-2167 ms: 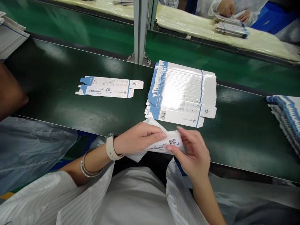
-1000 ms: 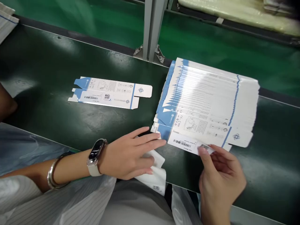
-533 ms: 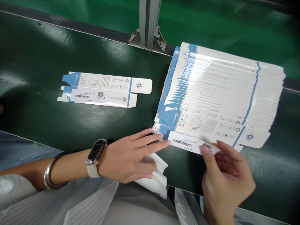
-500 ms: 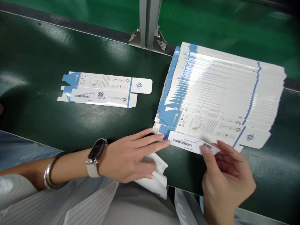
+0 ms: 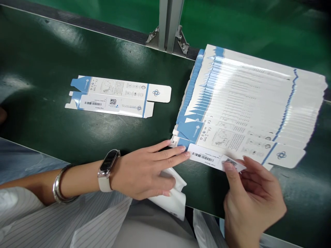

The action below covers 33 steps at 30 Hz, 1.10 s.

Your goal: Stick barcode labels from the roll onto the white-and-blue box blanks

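A white barcode label [image 5: 204, 156] lies over the lower edge of the nearest flat carton [image 5: 227, 139] in a fanned stack. My right hand [image 5: 253, 193] pinches the label's right end between thumb and fingers. The fingertips of my left hand [image 5: 147, 172] rest at the label's left end and the carton's blue edge. Under that palm, between thumb and fingers, is a folded white sheet [image 5: 173, 199], partly hidden by the hand. To the left, a single flat carton [image 5: 113, 96] carries a similar label [image 5: 99, 103].
The fanned stack of white and blue cartons [image 5: 266, 93] reaches the far edge of the dark green table [image 5: 103, 134]. Behind it stands a metal post [image 5: 170, 26] with brackets. Part of someone's skin [image 5: 2, 115] shows at the left edge.
The table and cartons appear shifted slightly right in the view. Both hands keep nearly the same position on the label and the sheet.
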Motion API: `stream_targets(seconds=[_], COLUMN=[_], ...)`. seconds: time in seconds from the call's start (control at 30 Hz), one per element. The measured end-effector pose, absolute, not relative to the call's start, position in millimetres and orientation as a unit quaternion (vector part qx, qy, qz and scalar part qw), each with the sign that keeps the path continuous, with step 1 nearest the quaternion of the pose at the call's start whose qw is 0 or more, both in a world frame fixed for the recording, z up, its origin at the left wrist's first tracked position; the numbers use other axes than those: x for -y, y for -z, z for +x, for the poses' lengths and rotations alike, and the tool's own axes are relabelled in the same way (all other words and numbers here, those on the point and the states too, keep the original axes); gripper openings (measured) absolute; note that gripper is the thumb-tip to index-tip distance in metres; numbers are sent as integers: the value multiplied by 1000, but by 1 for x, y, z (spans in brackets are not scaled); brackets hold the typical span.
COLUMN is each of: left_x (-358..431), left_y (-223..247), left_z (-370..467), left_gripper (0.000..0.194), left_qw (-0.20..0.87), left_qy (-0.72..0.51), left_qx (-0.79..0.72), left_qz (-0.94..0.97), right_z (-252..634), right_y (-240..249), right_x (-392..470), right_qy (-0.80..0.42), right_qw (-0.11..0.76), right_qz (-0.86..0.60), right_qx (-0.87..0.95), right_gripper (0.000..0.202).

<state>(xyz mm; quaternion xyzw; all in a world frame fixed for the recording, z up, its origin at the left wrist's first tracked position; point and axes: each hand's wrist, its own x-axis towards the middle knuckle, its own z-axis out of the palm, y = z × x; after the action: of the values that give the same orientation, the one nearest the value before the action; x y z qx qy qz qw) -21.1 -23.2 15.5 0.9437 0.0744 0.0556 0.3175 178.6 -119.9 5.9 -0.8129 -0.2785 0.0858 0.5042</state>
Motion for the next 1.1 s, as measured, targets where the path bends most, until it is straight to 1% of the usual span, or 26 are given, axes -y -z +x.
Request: stream_targets(seconds=[0.4, 0.57, 0.77, 1.1], left_x=[20, 21, 20, 21], left_y=[-16, -16, -15, -16], left_z=[-18, -18, -16, -16], left_gripper=[23, 21, 24, 19], left_qw=[312, 309, 313, 312], left_qy=[-52, -64, -52, -59], left_qx=[-70, -80, -76, -80], left_qz=[946, 946, 945, 945], right_z=[179, 179, 178, 178], right_y=[-6, -6, -7, -7], right_x=[117, 116, 115, 115], right_qy=[-80, -76, -76, -73], right_qw=[499, 487, 486, 479], right_qz=[-817, -825, -821, -825], right_qx=[279, 277, 290, 291], right_gripper=[44, 46, 43, 43])
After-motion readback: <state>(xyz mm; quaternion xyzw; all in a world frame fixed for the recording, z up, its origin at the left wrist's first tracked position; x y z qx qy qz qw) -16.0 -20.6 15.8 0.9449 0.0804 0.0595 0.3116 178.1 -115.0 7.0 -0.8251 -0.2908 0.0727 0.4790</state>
